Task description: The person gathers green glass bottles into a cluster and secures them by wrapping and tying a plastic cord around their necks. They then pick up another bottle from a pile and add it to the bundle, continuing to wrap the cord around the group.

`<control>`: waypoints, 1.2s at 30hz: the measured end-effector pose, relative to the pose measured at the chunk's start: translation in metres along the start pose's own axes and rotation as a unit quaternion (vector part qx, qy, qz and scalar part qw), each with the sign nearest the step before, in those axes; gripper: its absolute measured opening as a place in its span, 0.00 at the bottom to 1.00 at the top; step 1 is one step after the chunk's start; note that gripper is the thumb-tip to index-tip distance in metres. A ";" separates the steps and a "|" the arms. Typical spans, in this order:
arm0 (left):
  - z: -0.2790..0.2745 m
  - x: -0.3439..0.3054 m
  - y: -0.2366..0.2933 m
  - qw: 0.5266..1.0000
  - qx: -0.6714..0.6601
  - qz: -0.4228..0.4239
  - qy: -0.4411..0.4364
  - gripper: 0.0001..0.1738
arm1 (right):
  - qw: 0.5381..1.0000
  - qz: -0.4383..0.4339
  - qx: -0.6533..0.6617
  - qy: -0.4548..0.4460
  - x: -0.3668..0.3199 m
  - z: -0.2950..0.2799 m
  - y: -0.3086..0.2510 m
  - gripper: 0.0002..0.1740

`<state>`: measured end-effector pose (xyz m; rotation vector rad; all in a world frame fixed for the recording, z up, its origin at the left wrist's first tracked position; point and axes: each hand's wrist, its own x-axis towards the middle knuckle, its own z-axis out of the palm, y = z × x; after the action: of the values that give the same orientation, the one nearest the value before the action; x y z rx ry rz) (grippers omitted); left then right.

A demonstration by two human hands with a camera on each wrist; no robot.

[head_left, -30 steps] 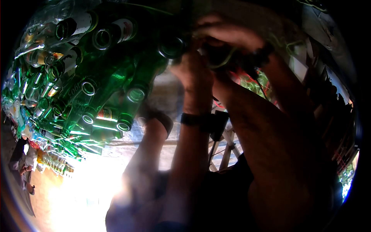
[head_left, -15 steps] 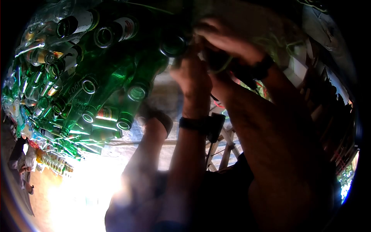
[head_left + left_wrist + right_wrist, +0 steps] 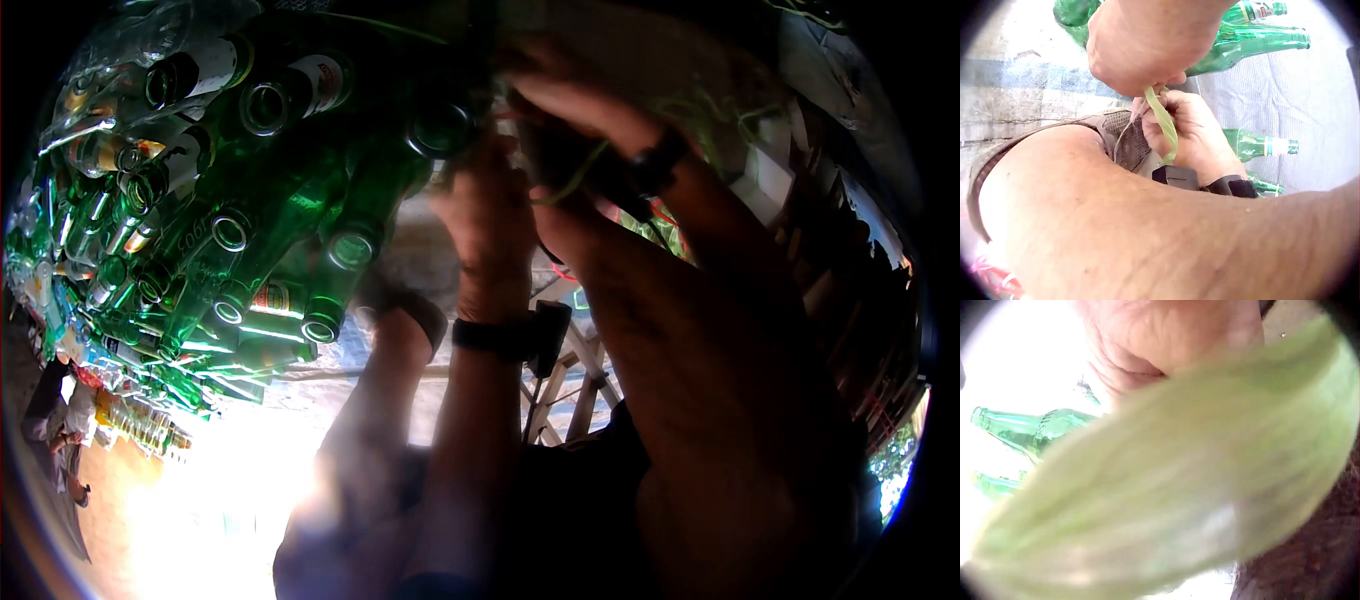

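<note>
A flat pale-green plastic strip (image 3: 1162, 120) runs from between both hands, which work close together above a brown mesh shoe (image 3: 1138, 142). My left hand (image 3: 580, 95), on the right in the head view, bends over the strip's upper end; most of its fingers are hidden in the left wrist view. Just below, my right hand (image 3: 1191, 128) pinches the strip with thumb and curled fingers. A thin pale strand shows beside it. In the right wrist view the strip (image 3: 1179, 475) blurs across the lens. Green glass bottles (image 3: 1254, 47) lie right behind the hands.
A large heap of green bottles (image 3: 350, 245) fills the left of the head view, mouths toward me. My bare lower leg (image 3: 1116, 219) crosses below the hands. Pale woven sheeting (image 3: 1022, 78) covers the ground. Red and green netting (image 3: 670, 225) shows beyond the leg.
In the head view both hands shift slightly, the right hand down and left toward my body, the left wrist also down and left. The bottle heap stays put.
</note>
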<state>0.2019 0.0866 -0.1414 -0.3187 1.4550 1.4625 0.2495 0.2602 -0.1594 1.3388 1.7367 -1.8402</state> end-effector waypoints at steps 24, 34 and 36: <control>0.019 -0.019 0.020 0.886 0.411 0.212 0.017 0.26 | 0.974 -0.198 -0.037 0.105 0.005 0.012 0.016 0.13; 0.023 -0.022 0.007 0.942 0.286 0.171 0.035 0.23 | 0.970 -0.217 0.011 0.105 -0.001 0.014 0.011 0.11; 0.021 -0.026 -0.002 0.858 0.407 0.311 0.041 0.16 | 0.969 -0.224 0.033 0.095 -0.002 0.008 0.021 0.10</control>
<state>0.2253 0.0928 -0.1178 0.6836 2.2202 1.1452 0.2624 0.2476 -0.1724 1.2576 2.2455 -2.0681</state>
